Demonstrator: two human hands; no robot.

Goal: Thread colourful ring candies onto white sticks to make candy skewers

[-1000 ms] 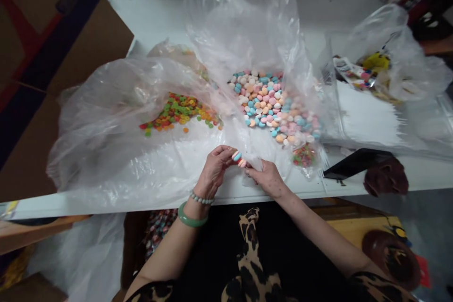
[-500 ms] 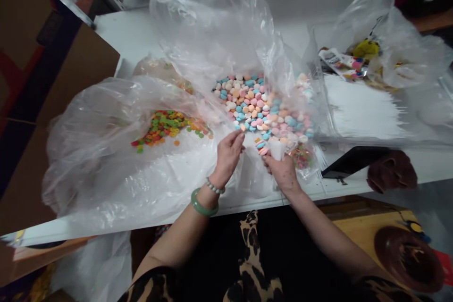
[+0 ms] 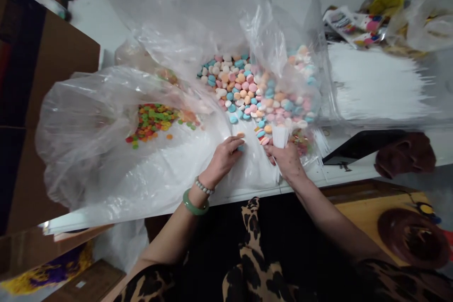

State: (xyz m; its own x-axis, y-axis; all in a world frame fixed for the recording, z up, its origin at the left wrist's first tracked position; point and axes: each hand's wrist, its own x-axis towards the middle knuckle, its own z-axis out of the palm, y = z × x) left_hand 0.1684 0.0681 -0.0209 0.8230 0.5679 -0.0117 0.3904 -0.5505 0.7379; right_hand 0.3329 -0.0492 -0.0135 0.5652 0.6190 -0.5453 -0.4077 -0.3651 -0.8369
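My left hand [image 3: 225, 155] has its fingers closed in a pinch at an orange candy [image 3: 240, 135], and a blue candy [image 3: 240, 148] shows under the fingertips. Opposite it, my right hand [image 3: 287, 156] is closed around a bundle of thin white sticks [image 3: 281, 137]. A short stack of coloured candies [image 3: 262, 135] stands out from the thumb and fingertips of that hand; how they are joined is hidden. Just beyond both hands lies a heap of pastel candies [image 3: 244, 87], partly under a clear plastic bag [image 3: 198, 14].
On the left, another clear bag [image 3: 81, 118] holds small red, green and orange candies [image 3: 155, 120]. To the right are a clear tray with many white sticks [image 3: 375, 85], some wrappers [image 3: 364, 26], a black tablet-like device [image 3: 357, 146] and a brown pouch [image 3: 405, 155]. A cardboard box [image 3: 67, 56] flanks the left.
The head view has shifted, so the bags and tray sit differently in the picture. My left hand has moved slightly away from the pastel heap, with a blue candy now visible at its fingers.
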